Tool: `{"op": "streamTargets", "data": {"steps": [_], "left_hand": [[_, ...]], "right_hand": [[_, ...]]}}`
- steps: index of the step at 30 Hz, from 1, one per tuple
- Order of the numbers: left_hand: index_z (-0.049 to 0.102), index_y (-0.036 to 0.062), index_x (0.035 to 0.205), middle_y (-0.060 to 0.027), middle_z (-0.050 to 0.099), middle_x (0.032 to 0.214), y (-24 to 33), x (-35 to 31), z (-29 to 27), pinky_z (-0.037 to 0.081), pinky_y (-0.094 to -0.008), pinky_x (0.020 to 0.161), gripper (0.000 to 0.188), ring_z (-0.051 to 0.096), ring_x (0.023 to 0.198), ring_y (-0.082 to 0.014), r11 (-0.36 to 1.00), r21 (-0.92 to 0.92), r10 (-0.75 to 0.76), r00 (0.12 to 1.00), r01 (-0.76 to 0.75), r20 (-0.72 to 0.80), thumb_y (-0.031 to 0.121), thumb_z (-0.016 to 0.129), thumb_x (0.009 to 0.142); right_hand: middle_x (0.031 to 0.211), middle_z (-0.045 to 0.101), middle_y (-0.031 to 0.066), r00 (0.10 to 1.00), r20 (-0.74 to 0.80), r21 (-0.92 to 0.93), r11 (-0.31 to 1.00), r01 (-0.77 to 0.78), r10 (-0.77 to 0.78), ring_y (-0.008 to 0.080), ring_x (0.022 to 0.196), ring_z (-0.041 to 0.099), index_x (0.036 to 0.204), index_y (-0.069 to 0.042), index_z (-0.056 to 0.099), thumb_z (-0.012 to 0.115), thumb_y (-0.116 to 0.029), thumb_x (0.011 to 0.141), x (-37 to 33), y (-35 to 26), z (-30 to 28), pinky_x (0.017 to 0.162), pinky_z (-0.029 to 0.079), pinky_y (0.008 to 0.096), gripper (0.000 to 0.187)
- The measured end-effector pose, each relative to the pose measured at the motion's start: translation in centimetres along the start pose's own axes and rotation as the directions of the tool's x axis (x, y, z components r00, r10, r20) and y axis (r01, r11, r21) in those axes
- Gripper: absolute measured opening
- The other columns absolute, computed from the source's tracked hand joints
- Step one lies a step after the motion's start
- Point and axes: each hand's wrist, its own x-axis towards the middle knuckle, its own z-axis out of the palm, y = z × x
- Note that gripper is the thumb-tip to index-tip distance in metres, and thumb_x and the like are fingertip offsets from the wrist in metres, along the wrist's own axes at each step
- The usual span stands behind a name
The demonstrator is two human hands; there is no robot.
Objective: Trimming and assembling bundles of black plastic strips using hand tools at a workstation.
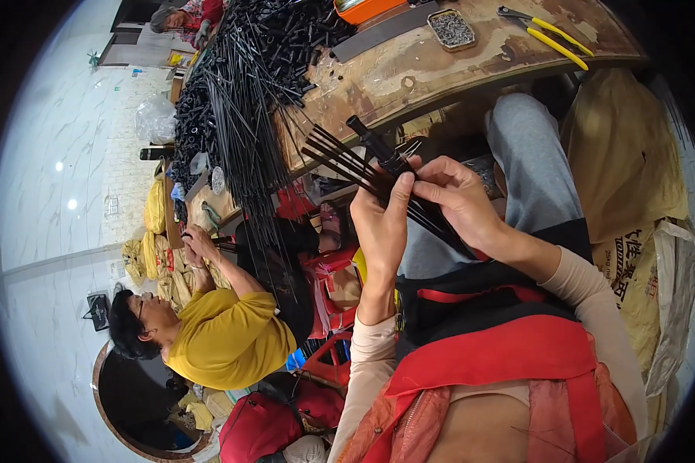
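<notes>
My left hand [382,220] is closed around a black plastic tube [372,139] with a wider collar, and its thumb presses near the collar. A bunch of thin black rods [340,163] lies along the same hand, sticking out to the upper left and continuing below the fingers. My right hand [459,199] meets it at the collar, thumb and forefinger pinched together. What sits between those right fingertips is hidden. Both hands are above my lap, just off the near edge of the worktable [394,85].
A heap of black tubular parts [262,46] and a long bundle of black rods [247,131] cover the table's left, rods overhanging its edge. Farther right are a tray of small metal pieces [451,29] and yellow-handled pliers [548,35]. A co-worker in yellow [224,336] sits at left; sacks [625,154] stand right.
</notes>
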Motion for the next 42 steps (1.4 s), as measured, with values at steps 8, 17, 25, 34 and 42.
{"op": "streamTargets", "data": {"steps": [8,17,25,34,42], "left_hand": [[0.065,-0.0022,0.101,-0.0077,0.07,0.095,0.3,-0.3,0.8,0.05,-0.0247,0.081,0.02,0.063,0.086,-0.0113,1.0,0.001,0.006,0.996,-0.006,-0.089,0.001,0.072,0.082],[0.066,-0.003,0.101,-0.0098,0.071,0.097,0.2,-0.3,0.9,0.05,-0.0244,0.082,0.018,0.065,0.088,-0.0121,0.998,-0.056,-0.026,0.997,0.021,-0.078,-0.001,0.071,0.083],[0.066,-0.0038,0.101,-0.0111,0.07,0.097,0.3,-0.1,0.8,0.05,-0.0273,0.085,0.015,0.064,0.091,-0.0138,0.998,-0.058,-0.021,1.0,0.022,0.02,0.0,0.066,0.087],[0.061,-0.0071,0.108,-0.014,0.071,0.099,0.4,-1.6,0.7,0.05,-0.0255,0.079,0.025,0.066,0.091,-0.0136,0.939,0.333,0.09,0.996,-0.082,-0.009,0.012,0.064,0.092],[0.061,-0.0091,0.1,-0.0141,0.072,0.094,-0.7,-1.7,1.5,0.053,-0.0255,0.072,0.018,0.069,0.082,-0.0139,0.936,0.312,0.175,0.985,-0.162,-0.013,0.006,0.06,0.091]], "right_hand": [[0.092,0.06,-0.0006,0.994,-0.021,-0.066,0.992,0.106,-0.108,0.0091,0.097,0.058,0.097,-0.006,0.06,0.061,0.001,0.09,-1.5,0.0,0.7,0.09,0.045,0.0235,0.011],[0.104,0.064,0.0026,1.0,0.014,0.058,0.998,0.009,-0.01,0.0095,0.1,0.058,0.1,-0.004,0.066,0.058,-0.002,0.092,-0.9,-0.3,-0.3,0.094,0.043,0.0258,0.011],[0.106,0.06,0.0022,0.984,-0.041,-0.127,0.978,0.168,-0.174,0.0081,0.101,0.055,0.095,-0.005,0.058,0.056,-0.001,0.094,-1.8,0.2,0.6,0.09,0.043,0.0231,0.004],[0.115,0.058,0.0035,0.997,0.046,-0.082,0.995,-0.056,0.06,0.0087,0.11,0.053,0.111,-0.004,0.057,0.054,-0.015,0.098,-2.0,-0.7,0.3,0.096,0.04,0.024,0.018],[0.125,0.057,0.0025,0.935,0.25,0.086,0.956,-0.28,0.252,0.0104,0.116,0.052,0.13,-0.004,0.053,0.05,-0.019,0.1,-1.7,-0.9,-1.3,0.103,0.038,0.0265,0.034]]}}
